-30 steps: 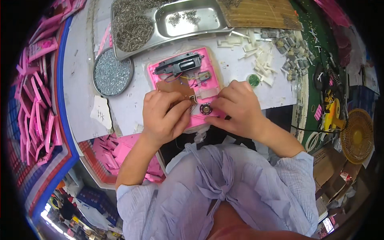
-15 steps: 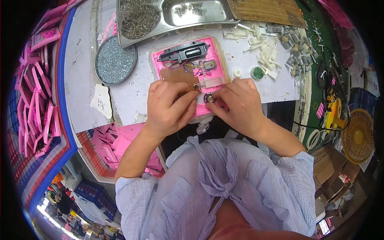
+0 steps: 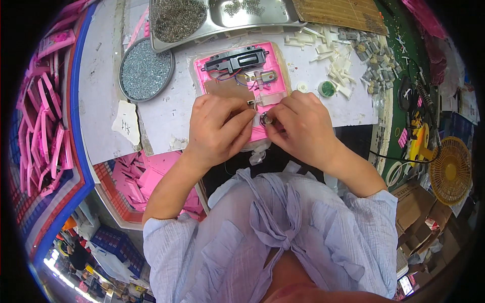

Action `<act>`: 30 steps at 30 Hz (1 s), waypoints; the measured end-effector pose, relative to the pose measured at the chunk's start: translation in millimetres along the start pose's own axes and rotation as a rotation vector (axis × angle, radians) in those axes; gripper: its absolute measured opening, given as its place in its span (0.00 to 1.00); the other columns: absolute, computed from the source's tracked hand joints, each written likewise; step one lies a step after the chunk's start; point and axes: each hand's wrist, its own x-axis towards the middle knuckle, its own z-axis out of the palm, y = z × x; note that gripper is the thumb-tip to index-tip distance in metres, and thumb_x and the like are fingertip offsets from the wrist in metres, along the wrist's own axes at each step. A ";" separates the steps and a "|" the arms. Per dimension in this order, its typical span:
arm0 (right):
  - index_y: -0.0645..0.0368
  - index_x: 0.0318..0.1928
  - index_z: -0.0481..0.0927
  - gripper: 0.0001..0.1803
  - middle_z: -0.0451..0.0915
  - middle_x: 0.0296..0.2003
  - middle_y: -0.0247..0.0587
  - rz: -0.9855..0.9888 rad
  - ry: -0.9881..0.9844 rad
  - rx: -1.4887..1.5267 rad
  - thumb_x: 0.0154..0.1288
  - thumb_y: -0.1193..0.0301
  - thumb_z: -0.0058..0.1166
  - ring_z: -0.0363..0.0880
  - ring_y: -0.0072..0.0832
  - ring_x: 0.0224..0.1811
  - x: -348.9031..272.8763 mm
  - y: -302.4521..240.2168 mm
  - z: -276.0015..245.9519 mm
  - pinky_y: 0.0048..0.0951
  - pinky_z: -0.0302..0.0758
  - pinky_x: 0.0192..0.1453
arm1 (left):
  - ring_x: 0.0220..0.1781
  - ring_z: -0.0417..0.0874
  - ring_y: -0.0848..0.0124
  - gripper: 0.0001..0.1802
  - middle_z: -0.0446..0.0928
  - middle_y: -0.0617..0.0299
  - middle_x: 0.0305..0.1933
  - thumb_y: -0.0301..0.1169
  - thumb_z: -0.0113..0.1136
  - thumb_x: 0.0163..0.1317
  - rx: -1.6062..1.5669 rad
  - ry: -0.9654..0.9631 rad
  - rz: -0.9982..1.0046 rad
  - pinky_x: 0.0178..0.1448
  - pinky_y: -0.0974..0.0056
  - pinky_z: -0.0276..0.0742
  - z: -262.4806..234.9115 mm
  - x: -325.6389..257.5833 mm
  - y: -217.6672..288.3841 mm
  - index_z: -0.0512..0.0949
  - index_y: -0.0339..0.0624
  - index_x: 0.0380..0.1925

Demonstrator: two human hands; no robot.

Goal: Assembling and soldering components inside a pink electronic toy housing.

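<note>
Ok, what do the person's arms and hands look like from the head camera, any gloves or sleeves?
Both hands are bare: no gloves, rings or watch show on the left hand or the right hand. The forearms are uncovered too. The person wears a light lavender-grey shirt of thin, creased fabric with sleeves ending near the elbows and a knot tied at the front. No cables or markings on the arms.

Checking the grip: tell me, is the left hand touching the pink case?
Touching. The head view shows the left hand lying on the pink case, fingers over its lower edge.
</note>
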 end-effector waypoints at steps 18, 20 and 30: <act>0.56 0.31 0.83 0.11 0.82 0.25 0.38 0.165 0.055 -0.093 0.58 0.64 0.70 0.82 0.38 0.32 49.1 37.1 -10.6 0.39 0.78 0.36 | 0.45 0.80 0.62 0.17 0.80 0.64 0.47 0.28 0.72 0.51 0.066 0.006 0.028 0.52 0.55 0.70 -3.2 20.6 -4.7 0.85 0.47 0.43; 0.56 0.31 0.83 0.11 0.82 0.24 0.38 0.160 0.032 -0.143 0.58 0.64 0.70 0.82 0.39 0.31 50.3 34.6 -10.9 0.40 0.78 0.35 | 0.49 0.81 0.60 0.17 0.80 0.63 0.48 0.28 0.71 0.51 0.130 0.022 0.027 0.53 0.54 0.71 -1.8 28.2 -11.3 0.85 0.46 0.43; 0.62 0.30 0.86 0.10 0.86 0.27 0.49 0.360 -0.101 0.146 0.58 0.67 0.63 0.87 0.47 0.33 51.3 48.9 -22.0 0.46 0.81 0.39 | 0.50 0.79 0.60 0.18 0.79 0.62 0.47 0.33 0.74 0.50 0.169 -0.138 0.186 0.57 0.53 0.73 -3.8 67.4 -32.5 0.86 0.46 0.44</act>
